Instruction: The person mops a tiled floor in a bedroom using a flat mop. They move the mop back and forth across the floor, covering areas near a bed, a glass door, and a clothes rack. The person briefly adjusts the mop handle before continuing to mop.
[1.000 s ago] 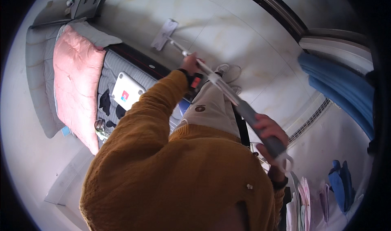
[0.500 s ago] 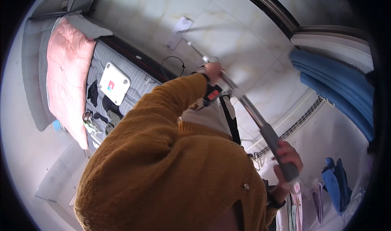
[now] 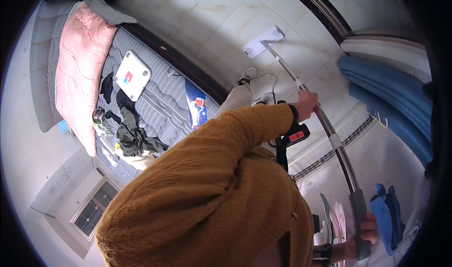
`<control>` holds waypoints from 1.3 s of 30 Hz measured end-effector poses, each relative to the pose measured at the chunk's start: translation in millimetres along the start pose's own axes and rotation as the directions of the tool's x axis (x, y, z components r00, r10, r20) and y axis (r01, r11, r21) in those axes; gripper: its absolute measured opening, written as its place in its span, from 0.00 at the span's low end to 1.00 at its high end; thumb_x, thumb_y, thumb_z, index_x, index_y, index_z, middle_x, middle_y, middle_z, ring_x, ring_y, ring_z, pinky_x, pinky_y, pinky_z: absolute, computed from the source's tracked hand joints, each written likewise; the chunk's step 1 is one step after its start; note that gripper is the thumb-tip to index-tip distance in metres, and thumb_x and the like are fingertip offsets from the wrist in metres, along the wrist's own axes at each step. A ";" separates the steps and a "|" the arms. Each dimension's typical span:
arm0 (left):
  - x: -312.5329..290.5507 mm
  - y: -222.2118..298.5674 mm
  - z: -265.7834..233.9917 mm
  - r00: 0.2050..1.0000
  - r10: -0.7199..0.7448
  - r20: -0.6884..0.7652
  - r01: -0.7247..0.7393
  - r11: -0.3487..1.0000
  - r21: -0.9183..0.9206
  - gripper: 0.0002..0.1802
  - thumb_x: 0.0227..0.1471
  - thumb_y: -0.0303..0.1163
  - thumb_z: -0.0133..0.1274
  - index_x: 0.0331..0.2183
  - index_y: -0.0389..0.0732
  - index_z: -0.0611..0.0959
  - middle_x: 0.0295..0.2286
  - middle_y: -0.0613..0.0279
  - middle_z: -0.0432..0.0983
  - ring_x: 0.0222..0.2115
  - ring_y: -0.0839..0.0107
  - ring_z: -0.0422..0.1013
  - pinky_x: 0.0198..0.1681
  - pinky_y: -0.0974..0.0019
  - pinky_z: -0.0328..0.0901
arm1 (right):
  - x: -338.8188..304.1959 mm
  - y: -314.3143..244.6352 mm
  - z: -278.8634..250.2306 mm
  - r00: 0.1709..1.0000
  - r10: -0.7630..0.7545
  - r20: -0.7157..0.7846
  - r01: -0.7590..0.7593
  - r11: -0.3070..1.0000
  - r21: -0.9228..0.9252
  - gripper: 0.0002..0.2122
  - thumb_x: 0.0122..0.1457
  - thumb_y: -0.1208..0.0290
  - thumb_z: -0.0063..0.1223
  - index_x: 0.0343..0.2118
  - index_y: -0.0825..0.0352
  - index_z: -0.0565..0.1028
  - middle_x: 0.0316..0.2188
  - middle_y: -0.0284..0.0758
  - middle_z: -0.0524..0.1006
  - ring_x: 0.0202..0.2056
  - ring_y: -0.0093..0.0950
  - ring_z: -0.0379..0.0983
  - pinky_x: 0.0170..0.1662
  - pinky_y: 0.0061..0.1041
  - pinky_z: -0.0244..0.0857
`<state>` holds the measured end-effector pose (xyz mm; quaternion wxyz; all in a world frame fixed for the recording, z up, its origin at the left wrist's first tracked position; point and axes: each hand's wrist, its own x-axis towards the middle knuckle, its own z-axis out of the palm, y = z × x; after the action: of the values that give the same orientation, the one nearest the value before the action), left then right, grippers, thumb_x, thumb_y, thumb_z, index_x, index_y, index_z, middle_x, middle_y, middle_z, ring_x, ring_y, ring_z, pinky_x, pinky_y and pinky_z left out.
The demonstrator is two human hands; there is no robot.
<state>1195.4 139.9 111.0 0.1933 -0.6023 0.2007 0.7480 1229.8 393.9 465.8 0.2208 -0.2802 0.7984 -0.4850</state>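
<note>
A: What are you holding?
B: Your left hand [image 3: 307, 103] is closed around the pole [image 3: 325, 120] of the mop [image 3: 346, 166], and your right hand [image 3: 369, 230] grips its grey handle [image 3: 358, 203] at the near right.
A: And the mop head [image 3: 258, 46]?
B: Far side, flat on the tiled floor [image 3: 221, 24], right of the bed [image 3: 160, 86].

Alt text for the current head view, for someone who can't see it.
A person in a mustard sweater grips a flat mop, left hand on the metal pole, right hand on its grey handle. At left, a mattress holds a pink quilt and dark clothes.
</note>
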 end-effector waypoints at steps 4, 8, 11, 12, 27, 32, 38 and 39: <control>15.8 44.9 -51.8 0.990 0.119 -0.081 -0.135 0.958 -0.253 0.12 0.51 0.31 0.45 0.34 0.36 0.63 0.26 0.55 0.67 0.22 0.63 0.69 0.22 0.62 0.67 | 43.0 17.3 44.3 0.990 -0.134 -0.048 0.140 0.979 0.150 0.16 0.43 0.61 0.59 0.27 0.61 0.63 0.31 0.38 0.67 0.45 0.42 0.63 0.48 0.43 0.56; 41.2 118.6 -181.9 0.945 0.318 -0.081 -0.328 0.915 -0.234 0.11 0.51 0.33 0.47 0.27 0.34 0.70 0.21 0.54 0.67 0.23 0.60 0.68 0.27 0.56 0.66 | 114.4 34.1 143.5 0.993 -0.035 0.114 -0.004 0.946 0.324 0.15 0.38 0.70 0.62 0.28 0.65 0.68 0.33 0.46 0.73 0.44 0.46 0.66 0.49 0.47 0.56; 66.2 163.7 -270.0 0.877 0.440 -0.194 -0.477 0.847 -0.235 0.08 0.50 0.27 0.45 0.26 0.32 0.67 0.20 0.53 0.65 0.19 0.59 0.67 0.24 0.54 0.68 | 170.6 41.6 212.3 0.953 -0.091 0.290 -0.042 0.906 0.422 0.11 0.43 0.78 0.58 0.29 0.65 0.69 0.36 0.42 0.73 0.49 0.43 0.64 0.52 0.42 0.55; 74.3 173.4 -295.0 0.851 0.491 -0.187 -0.525 0.816 -0.244 0.08 0.49 0.26 0.46 0.28 0.32 0.67 0.21 0.52 0.65 0.20 0.59 0.67 0.25 0.54 0.69 | 186.5 45.1 232.1 0.947 -0.115 0.299 -0.036 0.888 0.459 0.12 0.42 0.78 0.59 0.30 0.64 0.69 0.37 0.42 0.73 0.49 0.43 0.64 0.52 0.40 0.56; 93.6 46.1 -168.5 0.971 0.157 -0.182 -0.160 0.987 -0.003 0.10 0.47 0.26 0.49 0.33 0.33 0.68 0.25 0.52 0.70 0.23 0.63 0.72 0.23 0.62 0.70 | 105.0 67.9 94.9 0.939 0.006 0.343 -0.096 0.965 0.246 0.12 0.43 0.77 0.56 0.30 0.69 0.65 0.38 0.49 0.68 0.48 0.43 0.63 0.34 0.28 0.68; 75.9 -48.2 -29.8 0.998 0.053 -0.017 -0.054 0.997 -0.059 0.21 0.47 0.24 0.45 0.41 0.38 0.54 0.30 0.49 0.65 0.22 0.61 0.71 0.16 0.60 0.70 | -1.1 72.3 -1.3 0.997 0.075 0.011 -0.075 0.995 0.062 0.17 0.46 0.61 0.58 0.30 0.63 0.63 0.37 0.42 0.68 0.46 0.40 0.63 0.27 0.24 0.66; 22.5 -75.5 33.9 0.988 -0.027 0.152 0.067 0.962 -0.264 0.13 0.48 0.24 0.43 0.36 0.35 0.58 0.26 0.53 0.66 0.22 0.61 0.70 0.21 0.61 0.69 | -48.9 70.8 -49.3 0.994 0.039 -0.100 -0.036 0.999 0.039 0.19 0.45 0.56 0.59 0.29 0.61 0.61 0.37 0.41 0.67 0.46 0.38 0.62 0.27 0.24 0.64; 17.5 -72.9 34.7 0.997 0.034 0.063 -0.020 0.976 -0.217 0.13 0.48 0.24 0.44 0.35 0.35 0.58 0.26 0.53 0.65 0.22 0.60 0.70 0.21 0.60 0.69 | -46.4 71.8 -47.7 0.993 0.007 -0.115 -0.001 0.999 0.047 0.19 0.45 0.56 0.59 0.29 0.61 0.61 0.36 0.40 0.67 0.46 0.39 0.62 0.28 0.25 0.64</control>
<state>1202.1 220.8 95.7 0.1231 -0.5918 0.1198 0.7876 1217.9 482.3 425.7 0.1817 -0.2448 0.7989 -0.5184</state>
